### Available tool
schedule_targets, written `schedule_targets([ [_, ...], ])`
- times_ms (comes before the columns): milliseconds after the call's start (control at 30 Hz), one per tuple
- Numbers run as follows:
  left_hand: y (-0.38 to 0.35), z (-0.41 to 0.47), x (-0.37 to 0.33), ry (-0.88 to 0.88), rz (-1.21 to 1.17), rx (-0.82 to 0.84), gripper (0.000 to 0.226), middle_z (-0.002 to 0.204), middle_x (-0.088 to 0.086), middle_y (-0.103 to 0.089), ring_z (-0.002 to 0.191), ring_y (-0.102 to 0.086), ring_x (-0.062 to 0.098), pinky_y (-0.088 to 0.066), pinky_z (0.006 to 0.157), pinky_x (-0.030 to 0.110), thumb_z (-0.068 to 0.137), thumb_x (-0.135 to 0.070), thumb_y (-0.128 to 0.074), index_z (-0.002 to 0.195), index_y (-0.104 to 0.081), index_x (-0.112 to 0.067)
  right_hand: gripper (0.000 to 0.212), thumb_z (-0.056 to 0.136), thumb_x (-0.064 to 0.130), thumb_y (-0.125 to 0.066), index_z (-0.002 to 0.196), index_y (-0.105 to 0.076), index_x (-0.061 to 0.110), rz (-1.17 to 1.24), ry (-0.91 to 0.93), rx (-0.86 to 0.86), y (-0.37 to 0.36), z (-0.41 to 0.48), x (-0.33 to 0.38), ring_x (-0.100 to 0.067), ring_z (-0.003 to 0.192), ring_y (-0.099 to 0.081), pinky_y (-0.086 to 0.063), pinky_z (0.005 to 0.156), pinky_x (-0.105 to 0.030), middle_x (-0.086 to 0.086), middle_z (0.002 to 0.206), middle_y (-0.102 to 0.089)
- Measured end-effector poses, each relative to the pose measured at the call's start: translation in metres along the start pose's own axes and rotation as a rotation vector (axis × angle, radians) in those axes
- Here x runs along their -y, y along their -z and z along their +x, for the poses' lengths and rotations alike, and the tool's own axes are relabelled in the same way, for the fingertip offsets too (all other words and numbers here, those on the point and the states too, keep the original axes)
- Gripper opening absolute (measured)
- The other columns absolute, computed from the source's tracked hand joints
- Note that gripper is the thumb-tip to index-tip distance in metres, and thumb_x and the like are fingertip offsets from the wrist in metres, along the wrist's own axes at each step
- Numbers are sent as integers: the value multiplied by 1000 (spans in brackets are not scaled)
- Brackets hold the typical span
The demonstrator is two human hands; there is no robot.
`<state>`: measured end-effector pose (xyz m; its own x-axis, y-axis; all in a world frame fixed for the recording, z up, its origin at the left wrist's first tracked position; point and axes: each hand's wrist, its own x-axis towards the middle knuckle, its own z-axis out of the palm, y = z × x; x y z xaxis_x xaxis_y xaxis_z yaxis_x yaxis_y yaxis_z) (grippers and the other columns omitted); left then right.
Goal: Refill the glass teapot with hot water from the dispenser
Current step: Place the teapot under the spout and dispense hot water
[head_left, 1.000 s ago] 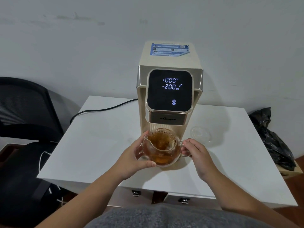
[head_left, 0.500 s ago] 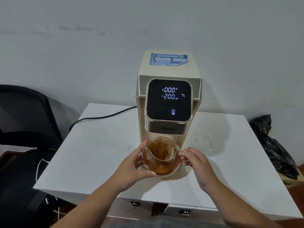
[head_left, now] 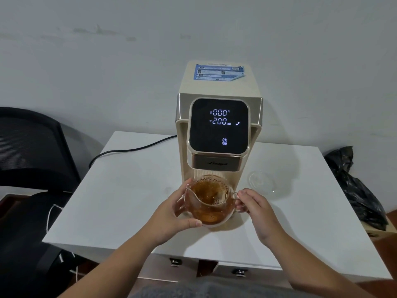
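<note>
A cream hot water dispenser point(head_left: 219, 134) stands at the back of the white table point(head_left: 120, 190); its black screen reads 000 °C and 200 ml. Under its spout sits the glass teapot point(head_left: 209, 203), lidless and holding bubbling amber tea. A thin stream of water falls into it. My left hand point(head_left: 171, 218) cups the pot's left side, thumb along the base. My right hand point(head_left: 255, 205) pinches the glass handle on the right.
The teapot's clear glass lid point(head_left: 261, 181) lies on the table right of the dispenser. A black power cord point(head_left: 129, 149) runs off the table's back left. A black mesh chair point(head_left: 32, 160) stands left, a black plastic bag point(head_left: 354, 188) right.
The camera view has tilted, so everything sits lower in frame. Both hands keep the same hold on the teapot. The tea level looks about the same.
</note>
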<state>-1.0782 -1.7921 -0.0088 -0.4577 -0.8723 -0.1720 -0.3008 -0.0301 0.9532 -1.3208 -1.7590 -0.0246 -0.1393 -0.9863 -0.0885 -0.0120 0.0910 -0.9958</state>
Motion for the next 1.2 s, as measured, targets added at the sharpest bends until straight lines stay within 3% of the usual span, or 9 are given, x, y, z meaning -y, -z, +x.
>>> schedule_targets([
  [467, 0, 0, -1, 18, 1, 1, 102, 147, -14, -44, 135, -45, 17, -41, 111, 44, 65, -33, -88, 146, -27, -49, 25, 83, 41, -53, 69, -67, 25, -13, -14, 5, 0, 1, 0, -6, 66, -57, -47, 66, -19, 8, 67, -62],
  [767, 0, 0, -1, 22, 12, 1, 100, 147, -13, -45, 135, -46, 16, -43, 110, 38, 70, -22, -87, 147, -27, -46, 25, 83, 40, -55, 70, -67, 22, 11, -13, 3, 0, 1, -2, -8, 67, -57, -47, 68, -21, 7, 67, -62],
  [1200, 1, 1, 3, 6, -10, 3, 101, 145, -15, -46, 133, -47, 15, -44, 109, 38, 67, -27, -88, 146, -29, -49, 25, 82, 42, -55, 70, -68, 23, 18, -13, -1, 0, 1, -2, -6, 65, -57, -47, 66, -18, 8, 66, -62],
])
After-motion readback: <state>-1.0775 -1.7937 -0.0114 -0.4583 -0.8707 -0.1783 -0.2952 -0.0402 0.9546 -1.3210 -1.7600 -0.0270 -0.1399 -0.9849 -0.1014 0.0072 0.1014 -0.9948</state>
